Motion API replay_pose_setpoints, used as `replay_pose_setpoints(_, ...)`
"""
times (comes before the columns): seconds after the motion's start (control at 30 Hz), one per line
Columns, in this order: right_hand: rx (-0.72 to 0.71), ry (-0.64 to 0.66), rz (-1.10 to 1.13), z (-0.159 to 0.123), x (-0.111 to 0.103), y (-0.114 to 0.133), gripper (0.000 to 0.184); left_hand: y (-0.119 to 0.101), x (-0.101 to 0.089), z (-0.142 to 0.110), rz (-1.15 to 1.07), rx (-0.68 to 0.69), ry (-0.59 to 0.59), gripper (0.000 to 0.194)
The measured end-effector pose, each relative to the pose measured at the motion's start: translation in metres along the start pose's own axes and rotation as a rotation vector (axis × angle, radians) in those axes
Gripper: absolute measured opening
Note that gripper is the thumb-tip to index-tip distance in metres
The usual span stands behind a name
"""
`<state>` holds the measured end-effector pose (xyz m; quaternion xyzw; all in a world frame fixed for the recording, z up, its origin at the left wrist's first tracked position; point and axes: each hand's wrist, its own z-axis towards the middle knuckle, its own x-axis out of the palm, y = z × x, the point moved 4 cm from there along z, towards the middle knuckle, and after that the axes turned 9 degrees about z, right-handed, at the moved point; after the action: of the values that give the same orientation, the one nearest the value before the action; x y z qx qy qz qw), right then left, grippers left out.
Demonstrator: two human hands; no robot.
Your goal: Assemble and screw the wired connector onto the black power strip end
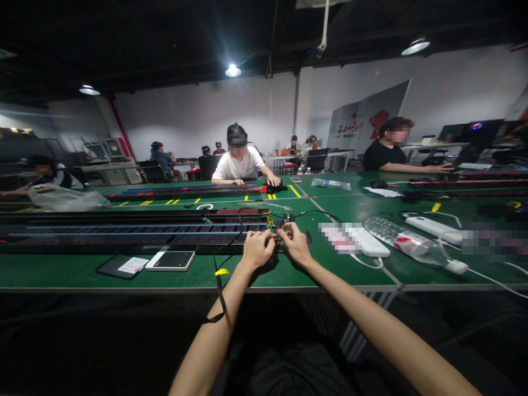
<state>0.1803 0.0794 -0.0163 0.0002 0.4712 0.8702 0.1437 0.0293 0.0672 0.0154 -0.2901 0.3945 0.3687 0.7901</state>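
A long black socket strip [157, 240] with blue edging lines and small red spots lies across the green table in front of me. My left hand [259, 248] is at its right end, thumb and fingers closed together. Beside it, my right hand [296, 243] has its fingers curled and pinched at the same spot. Small dark parts [287, 218] and yellow-green wiring show just past my fingertips. What exactly sits between my fingers is too small and covered to make out. A black cable [218, 258] with a yellow tag hangs by my left forearm.
Left of my hands lie a white phone-like device [170, 260] and a dark flat case [122, 266]. To the right are a white power bank [368, 242], a plastic bottle [412, 242] and white cables. Across the table, a person in a white shirt [238, 164] handles another strip.
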Motion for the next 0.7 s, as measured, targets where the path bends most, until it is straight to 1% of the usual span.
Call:
replay_pose_setpoints(0.07,0.064,-0.057,0.059,0.003,-0.003,-0.007,0.038,-0.001,-0.001,0.000,-0.027,0.005,-0.009,0.016)
replay_pose_setpoints(0.13,0.140,-0.082,0.122,0.006,-0.005,-0.015,0.040,-0.001,-0.001,0.000,-0.040,0.006,-0.018,0.016)
replay_pose_setpoints(0.23,0.273,-0.056,0.207,0.008,-0.003,-0.027,0.045,-0.001,0.000,0.000,-0.038,0.001,-0.015,0.017)
replay_pose_setpoints(0.33,0.351,-0.051,0.235,0.010,-0.002,-0.037,0.048,0.000,0.000,0.000,-0.045,-0.005,-0.008,0.017)
replay_pose_setpoints(0.43,0.368,-0.060,0.244,0.011,-0.002,-0.039,0.049,0.001,0.000,0.000,-0.061,-0.006,-0.012,0.017)
replay_pose_setpoints(0.53,0.367,-0.074,0.268,0.011,-0.003,-0.034,0.051,0.002,0.000,0.000,-0.083,0.003,-0.016,0.018)
replay_pose_setpoints(0.63,0.331,-0.094,0.262,0.009,-0.006,-0.025,0.049,0.003,0.000,0.000,-0.093,0.006,-0.004,0.024)
replay_pose_setpoints(0.7,0.283,-0.116,0.224,0.008,-0.008,-0.018,0.045,0.004,0.000,0.000,-0.087,0.001,0.009,0.024)
